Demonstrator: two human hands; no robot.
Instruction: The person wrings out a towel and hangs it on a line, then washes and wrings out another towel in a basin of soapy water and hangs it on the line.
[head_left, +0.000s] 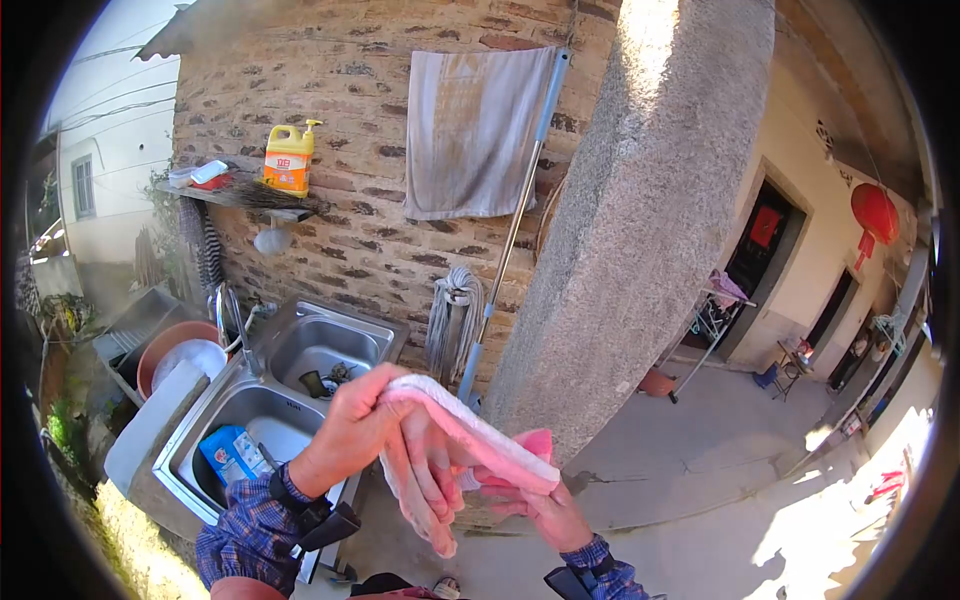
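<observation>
A pink and white towel (462, 428) is stretched between my two hands in front of the sink, folded along its top edge, with loose folds hanging below. My left hand (350, 428) is closed round its left end. On the other side, my right hand (555, 518) grips the lower right end, its fingers partly hidden behind the cloth. Beyond my left hand is a steel double sink (265, 385) with a curved tap (232, 318). A blue packet (230, 452) lies in the nearer basin, and small dark items sit in the farther one.
A stone pillar (640, 230) rises close on the right. A mop (455, 315) and a hanging towel (480, 130) are against the brick wall. One shelf holds a yellow detergent jug (288, 165). A reddish basin (180, 345) stands left of the sink.
</observation>
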